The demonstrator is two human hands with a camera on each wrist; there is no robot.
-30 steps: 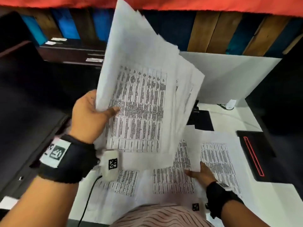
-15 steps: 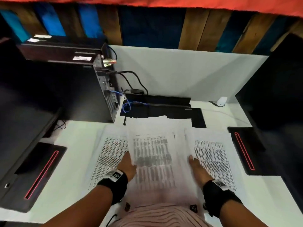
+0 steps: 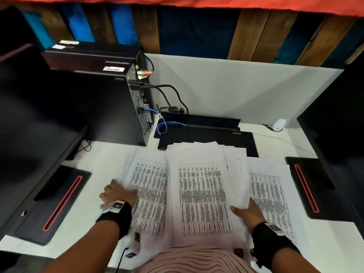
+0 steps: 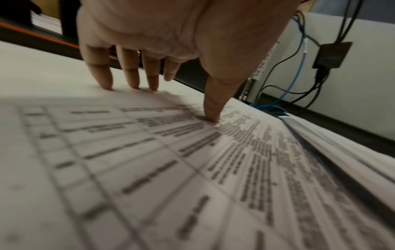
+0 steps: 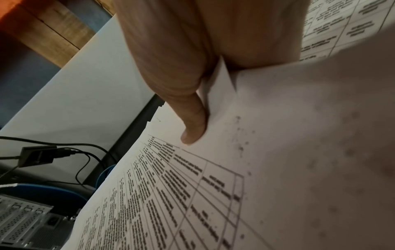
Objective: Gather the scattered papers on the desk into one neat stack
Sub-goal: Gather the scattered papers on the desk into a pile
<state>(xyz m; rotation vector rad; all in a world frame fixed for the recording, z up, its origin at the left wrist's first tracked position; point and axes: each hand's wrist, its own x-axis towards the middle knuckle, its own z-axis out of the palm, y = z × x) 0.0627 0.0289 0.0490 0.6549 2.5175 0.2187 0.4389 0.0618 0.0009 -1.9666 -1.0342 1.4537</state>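
Printed table sheets lie in three overlapping piles on the white desk (image 3: 98, 162): a left pile (image 3: 149, 192), a thicker middle pile (image 3: 202, 196) and a right pile (image 3: 273, 200). My left hand (image 3: 116, 194) rests at the outer edge of the left pile. In the left wrist view its straight fingers (image 4: 128, 74) touch down at the sheet's edge and the thumb presses on the print. My right hand (image 3: 246, 211) grips the right edge of the middle pile. Its thumb (image 5: 192, 121) lies on top and the other fingers are hidden under the sheets.
A black computer tower (image 3: 110, 107) with cables (image 3: 163, 125) stands at the back left. A flat black device (image 3: 206, 133) lies behind the papers. Dark monitors flank the desk, their bases (image 3: 59, 203) (image 3: 307, 188) beside the piles. A white partition (image 3: 236, 91) closes the back.
The sheaf my left hand held up has come down onto the middle pile. The left hand has slid out to the left pile's edge. The right hand now grips the middle pile's right edge.
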